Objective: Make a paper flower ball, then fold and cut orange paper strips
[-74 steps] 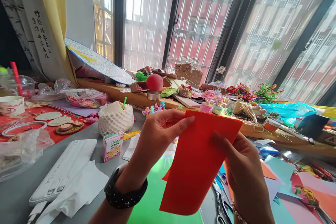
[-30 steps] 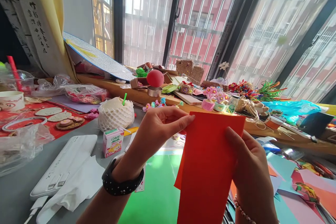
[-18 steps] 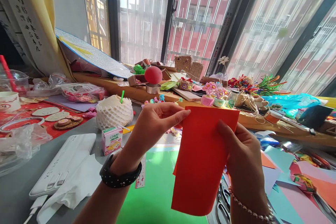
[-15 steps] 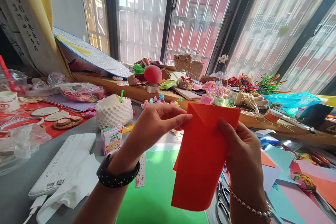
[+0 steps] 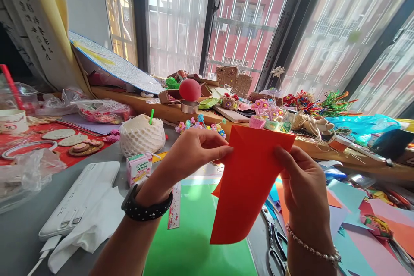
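Observation:
A folded sheet of orange-red paper (image 5: 247, 181) hangs in the air between both hands, its lower end curling slightly. My left hand (image 5: 202, 151) pinches its left edge near the top, thumb in front. On the opposite edge, my right hand (image 5: 302, 177) grips the paper with the thumb on the near face and the fingers behind. A small corner of the same colour sticks out behind the left side. Below lies a green mat (image 5: 197, 233) with a patterned ruler (image 5: 174, 209) on it. Black-handled scissors (image 5: 274, 246) rest by my right wrist.
Left of my arm are a white power bank (image 5: 80, 198) with a cable, a crumpled tissue (image 5: 90, 224), a small drink carton (image 5: 139, 168) and a net-wrapped coconut (image 5: 142, 136). Coloured paper sheets (image 5: 355, 241) spread at the right. Crafts and a pink ball (image 5: 190, 90) line the windowsill.
The paper's lower end has risen and bent away a little. My right hand has shifted slightly right and its thumb sits nearer the edge. The left hand keeps its pinch.

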A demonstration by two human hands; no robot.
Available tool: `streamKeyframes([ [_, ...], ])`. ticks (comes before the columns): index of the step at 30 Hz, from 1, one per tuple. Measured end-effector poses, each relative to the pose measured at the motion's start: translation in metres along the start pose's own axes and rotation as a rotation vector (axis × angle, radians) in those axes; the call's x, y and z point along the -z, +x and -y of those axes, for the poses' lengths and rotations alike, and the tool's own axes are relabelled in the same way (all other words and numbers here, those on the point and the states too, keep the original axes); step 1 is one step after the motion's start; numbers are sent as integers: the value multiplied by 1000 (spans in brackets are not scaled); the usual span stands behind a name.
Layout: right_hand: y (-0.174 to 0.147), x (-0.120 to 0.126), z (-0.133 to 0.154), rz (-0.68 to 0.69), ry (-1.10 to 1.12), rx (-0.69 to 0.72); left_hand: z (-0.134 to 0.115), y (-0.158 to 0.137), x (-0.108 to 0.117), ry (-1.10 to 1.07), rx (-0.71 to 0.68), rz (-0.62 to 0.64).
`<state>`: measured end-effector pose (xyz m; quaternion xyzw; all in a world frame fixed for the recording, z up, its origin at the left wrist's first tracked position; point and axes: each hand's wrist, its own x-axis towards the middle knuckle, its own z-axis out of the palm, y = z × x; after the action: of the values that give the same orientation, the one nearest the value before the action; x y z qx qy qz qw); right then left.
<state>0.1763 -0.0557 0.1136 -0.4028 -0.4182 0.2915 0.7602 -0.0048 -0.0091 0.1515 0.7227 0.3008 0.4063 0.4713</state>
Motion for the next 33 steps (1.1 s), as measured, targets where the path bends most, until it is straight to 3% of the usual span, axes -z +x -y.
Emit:
streamKeyframes([
  [5, 1, 2, -5, 3, 33, -7, 1, 0, 2, 49, 0, 14],
  [14, -2, -1, -8, 39, -5, 4, 6, 3, -4, -36, -124, -178],
  [28, -2, -1, -5, 76, -34, -4, 8, 3, -3, 21, -177, -241],
  [33, -1, 2, -6, 51, -73, 23, 7, 1, 5, 97, -140, -184],
])
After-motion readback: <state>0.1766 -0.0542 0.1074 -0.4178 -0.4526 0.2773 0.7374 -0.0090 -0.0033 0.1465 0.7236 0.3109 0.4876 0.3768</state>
